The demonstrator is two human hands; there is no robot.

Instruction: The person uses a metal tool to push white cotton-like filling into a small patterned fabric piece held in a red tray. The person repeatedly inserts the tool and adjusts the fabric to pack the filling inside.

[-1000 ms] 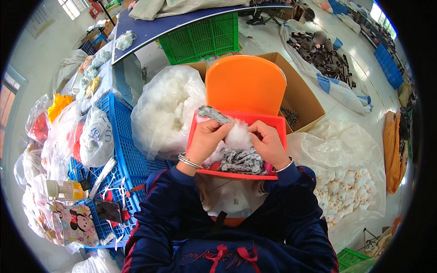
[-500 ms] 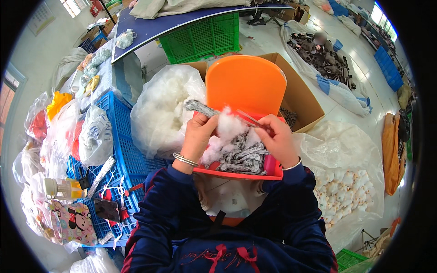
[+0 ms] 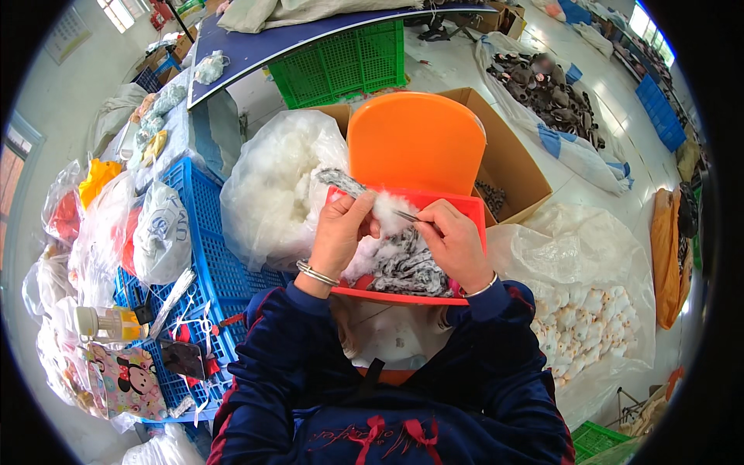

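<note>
My left hand (image 3: pixel 339 232) pinches a narrow grey-and-white fabric piece (image 3: pixel 339 180), whose far end sticks out past my fingers. In my right hand (image 3: pixel 456 242) is a pair of metal tweezers (image 3: pixel 406 216), its tips pointing left at a tuft of white stuffing (image 3: pixel 390 206) beside my left fingers. Whether the tips grip the tuft or only touch it, I cannot tell. Both hands are above a red bin (image 3: pixel 372 294) on my lap. Inside lie several grey-and-white fabric pieces (image 3: pixel 416 267) and more loose stuffing.
A clear bag of white stuffing (image 3: pixel 279 186) stands left of the bin. Behind it are an orange chair back (image 3: pixel 418 143) and a cardboard box (image 3: pixel 515 170). Blue crates (image 3: pixel 213 263) with bags sit at left. At right lies a plastic sheet holding small white pieces (image 3: pixel 585 329).
My right hand has moved left and slightly toward me, bringing the tweezers to the stuffing near my left hand. The left hand keeps hold of the fabric piece.
</note>
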